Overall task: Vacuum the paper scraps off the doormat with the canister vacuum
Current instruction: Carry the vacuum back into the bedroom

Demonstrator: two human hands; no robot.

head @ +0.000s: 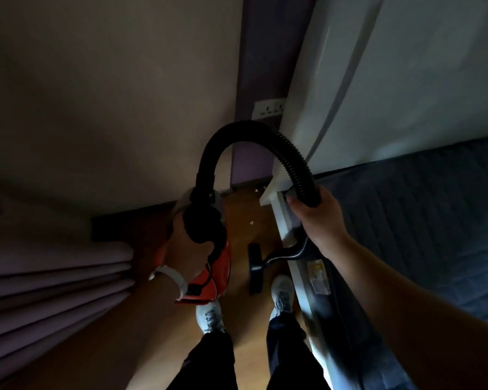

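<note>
Along the right edge a dark mattress point(434, 220) runs out of frame, and a folded curtain point(54, 277) fills the left. Between them, above the wooden floor point(245, 209), the left hand point(186, 249) grips the handle of one red canister vacuum point(220, 266), half hidden behind the wrist. The right hand point(319, 218) is wrapped round its one black hose point(265, 133). One floor nozzle point(255, 266) is blurred. Two pale paper scraps point(251, 222) lie beyond.

Floor point(238, 319) strip between curtain point(54, 277) and bed point(420, 220).
Canister vacuum point(219, 266) in left grip point(183, 254), above floor; hose point(265, 130) arches from it rightward into right grip point(319, 218); wall socket point(268, 109) behind hose; paper scraps point(251, 222) on floor ahead of shoes point(210, 316).
</note>
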